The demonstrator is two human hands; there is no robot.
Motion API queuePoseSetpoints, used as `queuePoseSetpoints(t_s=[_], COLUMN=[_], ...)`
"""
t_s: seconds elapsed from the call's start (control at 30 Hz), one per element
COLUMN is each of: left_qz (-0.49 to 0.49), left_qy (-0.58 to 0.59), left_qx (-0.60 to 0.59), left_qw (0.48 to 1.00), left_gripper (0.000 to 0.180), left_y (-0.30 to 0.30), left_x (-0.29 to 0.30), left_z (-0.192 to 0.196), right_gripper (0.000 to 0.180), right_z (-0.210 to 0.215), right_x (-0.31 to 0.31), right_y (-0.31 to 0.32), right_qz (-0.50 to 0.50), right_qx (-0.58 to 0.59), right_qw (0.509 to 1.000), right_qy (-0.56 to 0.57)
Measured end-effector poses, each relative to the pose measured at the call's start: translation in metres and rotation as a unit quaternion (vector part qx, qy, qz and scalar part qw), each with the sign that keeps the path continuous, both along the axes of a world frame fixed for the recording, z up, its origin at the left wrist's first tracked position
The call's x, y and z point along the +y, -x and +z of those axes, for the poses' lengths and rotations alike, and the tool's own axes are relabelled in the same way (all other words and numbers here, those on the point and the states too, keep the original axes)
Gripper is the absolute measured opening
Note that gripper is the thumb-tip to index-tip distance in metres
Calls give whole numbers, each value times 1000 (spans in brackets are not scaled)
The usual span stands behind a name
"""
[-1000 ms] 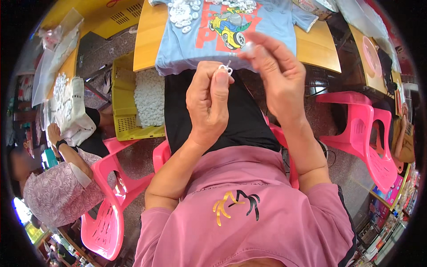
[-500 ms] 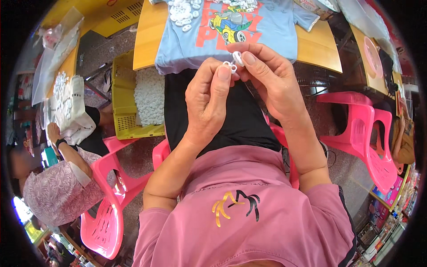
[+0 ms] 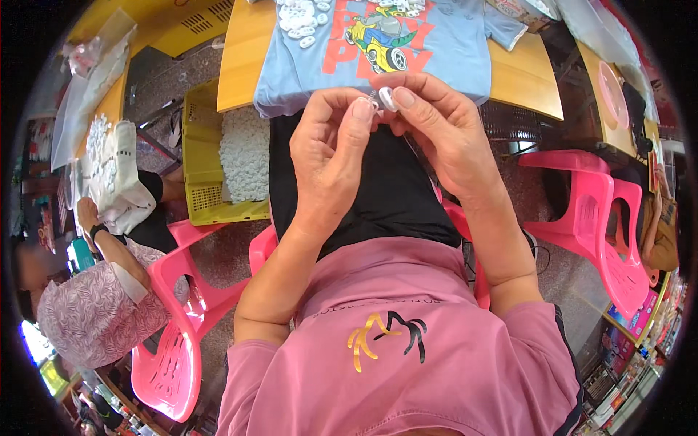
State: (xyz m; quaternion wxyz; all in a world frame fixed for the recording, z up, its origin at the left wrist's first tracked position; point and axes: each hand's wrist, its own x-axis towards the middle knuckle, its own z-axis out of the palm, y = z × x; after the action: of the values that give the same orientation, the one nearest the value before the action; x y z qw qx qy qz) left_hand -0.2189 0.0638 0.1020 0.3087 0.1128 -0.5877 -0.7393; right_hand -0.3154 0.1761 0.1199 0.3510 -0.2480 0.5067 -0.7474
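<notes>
A light-blue shirt (image 3: 443, 51) with a red-and-yellow cartoon print, a yellow basket (image 3: 195, 174), pink chairs (image 3: 607, 225).

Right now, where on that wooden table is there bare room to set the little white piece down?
Bare wood shows on the table left of the blue shirt, and again right of it toward the corner. The shirt's top is crowded with small white pieces. Both hands, left hand and right hand, meet on one white piece at the table's near edge.
</notes>
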Motion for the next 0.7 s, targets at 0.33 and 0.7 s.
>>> queuePoseSetpoints(t_s=[0.33,0.7], left_qz=[-68,-69], left_qy=[-192,-145], left_qx=[-42,-88], left_qw=[978,983], left_gripper=[18,19], left_y=[0,-2], left_x=[-11,-12], left_z=[1,5], right_gripper=[30,35], right_z=[-5,-7], right_x=[1,2], right_y=[11,12], right_qz=[-32,-30], right_qx=[-78,-76], right_qw=[996,997], right_qy=[18,14])
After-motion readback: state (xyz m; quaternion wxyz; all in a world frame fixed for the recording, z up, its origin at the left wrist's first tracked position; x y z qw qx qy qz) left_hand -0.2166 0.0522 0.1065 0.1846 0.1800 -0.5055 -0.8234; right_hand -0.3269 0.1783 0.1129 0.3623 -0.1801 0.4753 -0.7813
